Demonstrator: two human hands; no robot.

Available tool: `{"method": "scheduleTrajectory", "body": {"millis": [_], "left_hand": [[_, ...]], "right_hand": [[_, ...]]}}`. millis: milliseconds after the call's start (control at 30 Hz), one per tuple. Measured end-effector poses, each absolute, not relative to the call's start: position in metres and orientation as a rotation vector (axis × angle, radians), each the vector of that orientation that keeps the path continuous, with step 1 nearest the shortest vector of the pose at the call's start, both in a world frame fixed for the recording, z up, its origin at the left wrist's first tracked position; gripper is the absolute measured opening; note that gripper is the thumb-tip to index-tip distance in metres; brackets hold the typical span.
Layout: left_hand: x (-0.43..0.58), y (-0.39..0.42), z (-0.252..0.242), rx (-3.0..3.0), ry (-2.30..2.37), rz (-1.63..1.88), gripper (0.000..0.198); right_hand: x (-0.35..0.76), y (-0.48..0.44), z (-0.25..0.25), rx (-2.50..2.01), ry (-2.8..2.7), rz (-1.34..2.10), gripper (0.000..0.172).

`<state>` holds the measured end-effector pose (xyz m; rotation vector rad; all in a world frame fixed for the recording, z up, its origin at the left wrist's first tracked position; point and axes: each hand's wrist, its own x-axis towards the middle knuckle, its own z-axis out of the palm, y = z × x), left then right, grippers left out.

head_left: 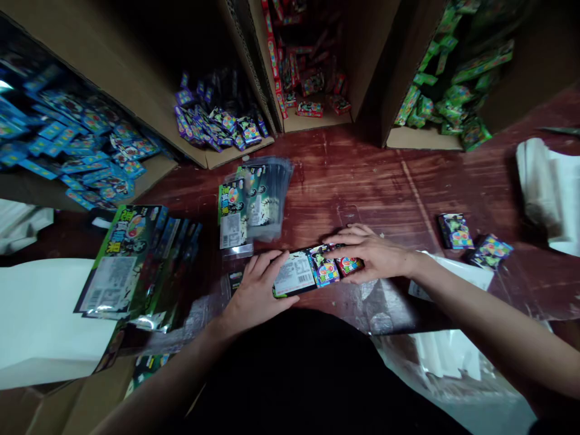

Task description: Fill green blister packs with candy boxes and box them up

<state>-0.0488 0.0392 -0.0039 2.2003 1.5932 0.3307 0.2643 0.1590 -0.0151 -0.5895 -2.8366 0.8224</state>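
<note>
black packet, one, lies between two hands.

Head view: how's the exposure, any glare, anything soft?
Head view: dim, the back of the carton of purple boxes lost in shadow; head view: patchy glare on the clear plastic below the right hand; head view: white papers at the right edge look soft, the pack at the left hand sharper, though its fine print is unreadable.
</note>
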Motion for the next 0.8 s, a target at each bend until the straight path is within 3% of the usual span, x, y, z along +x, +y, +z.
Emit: {"method": "scheduleTrajectory", "body": {"millis": [200, 667, 800], "left_hand": [[-0.045, 0.038, -0.007, 2.213, 1.628, 0.361, 0.088], [-0.043, 0.049, -0.001, 2.224, 1.544, 0.296, 0.09], [-0.033, 0.049, -0.007, 2.242, 1.595, 0.335, 0.091]], "right_hand": [[0.255, 0.152, -0.016, -0.632, -2.832, 0.652, 0.06], [0.251, 0.159, -0.021, -0.622, -2.818, 0.736, 0.054], [0.241, 0.153, -0.015, -0.628, -2.81, 0.764, 0.067]]}}
